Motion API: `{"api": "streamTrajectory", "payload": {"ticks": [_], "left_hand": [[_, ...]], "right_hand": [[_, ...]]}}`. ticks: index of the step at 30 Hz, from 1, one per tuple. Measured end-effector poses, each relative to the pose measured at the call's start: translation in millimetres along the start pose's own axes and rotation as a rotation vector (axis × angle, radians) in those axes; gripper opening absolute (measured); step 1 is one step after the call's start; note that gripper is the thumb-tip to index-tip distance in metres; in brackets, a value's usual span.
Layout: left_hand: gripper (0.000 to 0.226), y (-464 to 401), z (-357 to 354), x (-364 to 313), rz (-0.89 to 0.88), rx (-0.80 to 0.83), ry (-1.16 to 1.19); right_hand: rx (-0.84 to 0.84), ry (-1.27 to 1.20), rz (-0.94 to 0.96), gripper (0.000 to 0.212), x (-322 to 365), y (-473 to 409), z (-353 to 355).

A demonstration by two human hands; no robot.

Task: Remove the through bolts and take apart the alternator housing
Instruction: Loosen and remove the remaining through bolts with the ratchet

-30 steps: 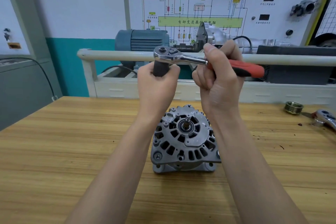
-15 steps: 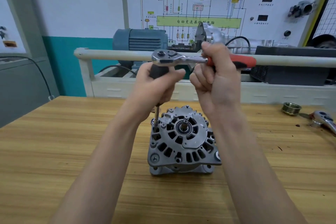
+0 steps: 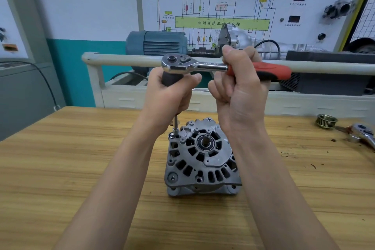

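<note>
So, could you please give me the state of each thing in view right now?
Alternator: upright on the table, housing still together.
Ratchet: held level, its extension standing on a bolt.
Left hand: grips the extension's dark top.
Right hand: grips the red handle.
Pulley: off, lying on the table.
Second ratchet: lying unused.

The alternator housing (image 3: 199, 160) is showing matt, rough-cast grey metal. The ratchet (image 3: 182, 64) head is gleaming as polished chrome, its handle (image 3: 269, 72) looking like red and black matt plastic or rubber. The extension shaft (image 3: 175, 124) is shining as smooth steel. The table (image 3: 60, 168) is presenting smooth, lightly glossy wood grain. The pulley (image 3: 326, 121) is glinting a brassy metal.
</note>
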State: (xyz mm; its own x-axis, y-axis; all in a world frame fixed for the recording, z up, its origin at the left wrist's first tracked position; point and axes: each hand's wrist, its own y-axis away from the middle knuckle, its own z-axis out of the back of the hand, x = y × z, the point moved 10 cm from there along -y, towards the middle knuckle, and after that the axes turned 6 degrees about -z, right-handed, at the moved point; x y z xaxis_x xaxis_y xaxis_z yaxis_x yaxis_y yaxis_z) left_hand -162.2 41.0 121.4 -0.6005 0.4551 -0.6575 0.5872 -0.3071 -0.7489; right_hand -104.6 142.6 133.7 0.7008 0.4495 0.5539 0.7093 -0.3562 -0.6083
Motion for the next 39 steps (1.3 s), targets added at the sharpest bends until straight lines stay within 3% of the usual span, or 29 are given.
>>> {"api": "streamTrajectory", "payload": {"ticks": [25,39], "left_hand": [[0.041,-2.9,2.6,1.4,0.011,0.021,0.026],[0.041,-2.8,3.8,1.0,0.013,0.007,0.038]], "right_hand": [[0.031,-0.020,-0.011,0.035,-3.1,-0.4,-2.8],[0.034,-0.049,-0.014,0.045,-3.1,-0.6,-3.6]]}}
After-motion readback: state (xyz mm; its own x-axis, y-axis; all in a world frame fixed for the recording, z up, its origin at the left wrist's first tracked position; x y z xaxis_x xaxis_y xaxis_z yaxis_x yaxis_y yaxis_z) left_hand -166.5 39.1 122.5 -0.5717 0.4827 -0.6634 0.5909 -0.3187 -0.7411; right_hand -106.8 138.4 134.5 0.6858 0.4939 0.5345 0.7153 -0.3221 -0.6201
